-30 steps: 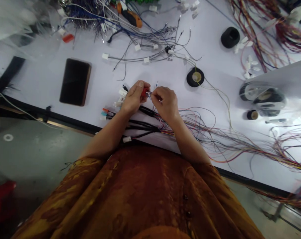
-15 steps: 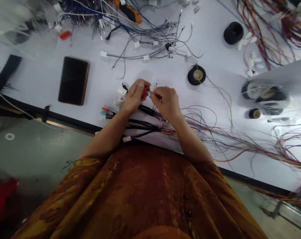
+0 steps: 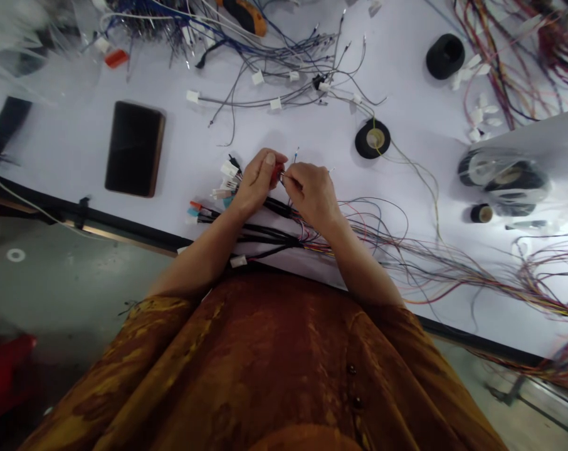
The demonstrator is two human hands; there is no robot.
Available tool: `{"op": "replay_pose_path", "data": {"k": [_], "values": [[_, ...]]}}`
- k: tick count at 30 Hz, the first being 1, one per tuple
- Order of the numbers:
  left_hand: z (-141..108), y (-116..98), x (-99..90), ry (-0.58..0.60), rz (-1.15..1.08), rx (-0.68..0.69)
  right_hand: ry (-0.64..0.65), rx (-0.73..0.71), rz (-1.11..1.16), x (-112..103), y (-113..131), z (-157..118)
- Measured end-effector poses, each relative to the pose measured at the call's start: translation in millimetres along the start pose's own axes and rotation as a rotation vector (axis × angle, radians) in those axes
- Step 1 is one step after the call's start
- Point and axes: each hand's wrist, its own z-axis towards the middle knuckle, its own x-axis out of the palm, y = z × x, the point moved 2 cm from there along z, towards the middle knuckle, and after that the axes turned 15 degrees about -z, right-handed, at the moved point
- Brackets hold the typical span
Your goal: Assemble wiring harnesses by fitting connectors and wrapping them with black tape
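A small red connector (image 3: 276, 173) is pinched in my left hand (image 3: 256, 181), its fingers closed round it. My right hand (image 3: 313, 191) is closed on a thin wire (image 3: 284, 177) right at the connector's right side; how far the wire's tip reaches in is too small to tell. Beneath my wrists runs a harness of black-sleeved wires (image 3: 269, 235). White plugs (image 3: 228, 169) lie left of my left hand. A loose wire end with a blue terminal (image 3: 296, 153) sticks up behind my hands.
A dark phone (image 3: 134, 149) lies to the left. Grey wires with white plugs (image 3: 275, 103) spread behind my hands. Black tape rolls (image 3: 359, 143) stand to the right, near bagged rolls (image 3: 510, 181). Long wires (image 3: 481, 275) run rightward. An orange-black tool (image 3: 249, 17) sits at the back.
My right hand has moved slightly left, closer to the red connector, and less of the wire shows between my hands. The whole view has shifted a little.
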Motion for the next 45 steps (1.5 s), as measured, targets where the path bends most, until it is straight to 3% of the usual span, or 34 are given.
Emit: {"op": "replay_pose_path", "data": {"k": [6, 13, 17, 24, 31, 40, 45], "values": [[0, 1, 0.7, 0.012, -0.014, -0.003, -0.065, -0.005, -0.026, 7, 3, -7], [1, -1, 3.3, 0.047, -0.059, -0.011, -0.176, 0.051, 0.231, 10, -4, -11], [0, -1, 3.0, 0.041, -0.044, -0.037, -0.19, -0.017, 0.156, 12, -4, -11], [0, 2, 4.1, 0.032, -0.012, -0.073, -0.139, -0.136, -0.03, 1, -6, -15], [0, -2, 5.4, -0.026, 0.008, -0.116, -0.142, -0.076, 0.11, 0, -9, -18], [0, 2, 3.2, 0.022, -0.113, -0.136, -0.148, -0.058, 0.087, 0, -10, -18], [1, 6, 2.4, -0.002, -0.041, -0.123, -0.075, -0.007, 0.054, -3, -8, -18]]}}
